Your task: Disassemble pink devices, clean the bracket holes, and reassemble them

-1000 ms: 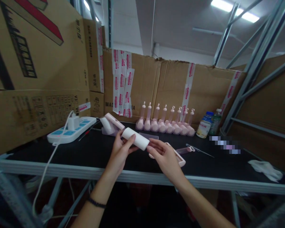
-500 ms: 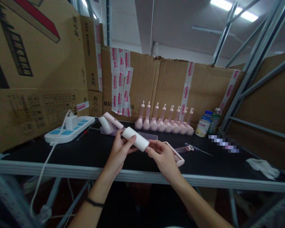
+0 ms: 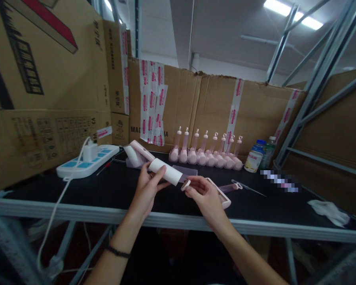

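Note:
My left hand is closed around a white roll, tilted with its right end lower. Between the thumb and fingers of my right hand is a small round pink cap, a little apart from the roll's right end. Just behind that hand lies a pink frame-like case, partly hidden. Beside it rests a clear pink handle with a ring at its end. Beyond my left hand, a long pink piece leans by another white roll.
Several pink rollers with upright handles stand in a row at the back. A power strip with a white plug lies at left. A screwdriver-like tool, bottles and a white cloth are on the right.
The roll and my left hand have shifted slightly left. My right hand has come away from the roll's end, and the pink cap now shows in its fingers.

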`<state>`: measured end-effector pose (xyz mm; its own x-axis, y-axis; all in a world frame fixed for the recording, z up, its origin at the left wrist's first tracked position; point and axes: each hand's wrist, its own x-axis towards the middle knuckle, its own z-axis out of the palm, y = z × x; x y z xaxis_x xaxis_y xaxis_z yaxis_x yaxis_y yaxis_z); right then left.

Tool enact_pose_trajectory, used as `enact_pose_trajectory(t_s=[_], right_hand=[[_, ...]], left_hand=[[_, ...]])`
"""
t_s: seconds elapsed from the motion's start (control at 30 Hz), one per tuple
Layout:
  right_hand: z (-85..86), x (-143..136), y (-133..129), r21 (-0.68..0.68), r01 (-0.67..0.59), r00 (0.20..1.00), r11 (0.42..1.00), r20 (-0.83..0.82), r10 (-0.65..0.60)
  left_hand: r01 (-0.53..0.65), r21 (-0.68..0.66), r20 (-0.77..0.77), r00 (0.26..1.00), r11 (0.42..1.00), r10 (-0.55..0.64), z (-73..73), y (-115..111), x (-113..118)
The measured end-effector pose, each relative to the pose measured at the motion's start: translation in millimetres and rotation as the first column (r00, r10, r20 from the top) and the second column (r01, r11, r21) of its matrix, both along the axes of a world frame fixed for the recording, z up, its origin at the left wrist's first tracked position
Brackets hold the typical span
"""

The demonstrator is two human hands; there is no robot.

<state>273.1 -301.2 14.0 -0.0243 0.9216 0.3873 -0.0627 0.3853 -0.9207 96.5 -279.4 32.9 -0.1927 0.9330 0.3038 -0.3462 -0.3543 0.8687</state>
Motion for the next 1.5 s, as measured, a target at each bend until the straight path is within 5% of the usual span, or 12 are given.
enact_pose_trajectory(t_s=[0.13, 0.23, 0.37, 0.47, 0.83, 1.5], right_hand=[[-4.7, 7, -4, 0.135, 0.145, 0.967, 0.98, 0.191, -0.169], [-10.4, 10, -3, 0.278, 0.237, 0.86, 0.931, 0.386, -0.334], [-17.6, 7, 0, 0.361, 0.263, 0.73, 0.894, 0.532, -0.43], [-19.2, 4, 1, 0.414, 0.27, 0.673, 0.869, 0.565, -0.478], [-21.0, 13, 3, 0.45, 0.291, 0.515, 0.844, 0.67, -0.535], [-20.7, 14, 6, 0.361, 0.235, 0.613, 0.902, 0.665, -0.426]], left_hand=[[-0.177, 0.19, -0.269, 0.937, 0.966, 0.224, 1.7, 3, -10], [-0.256, 0.323, -0.528, 0.75, 0.911, 0.398, 4.0, 0, -17], [-0.244, 0.338, -0.764, 0.493, 0.909, 0.416, 2.0, -4, -19], [-0.234, 0.332, -0.833, 0.382, 0.914, 0.4, -2.1, -1, -18], [-0.223, 0.317, -0.847, 0.371, 0.922, 0.381, -3.7, 1, -17], [-0.203, 0.324, -0.846, 0.374, 0.924, 0.379, -8.1, 6, -17]])
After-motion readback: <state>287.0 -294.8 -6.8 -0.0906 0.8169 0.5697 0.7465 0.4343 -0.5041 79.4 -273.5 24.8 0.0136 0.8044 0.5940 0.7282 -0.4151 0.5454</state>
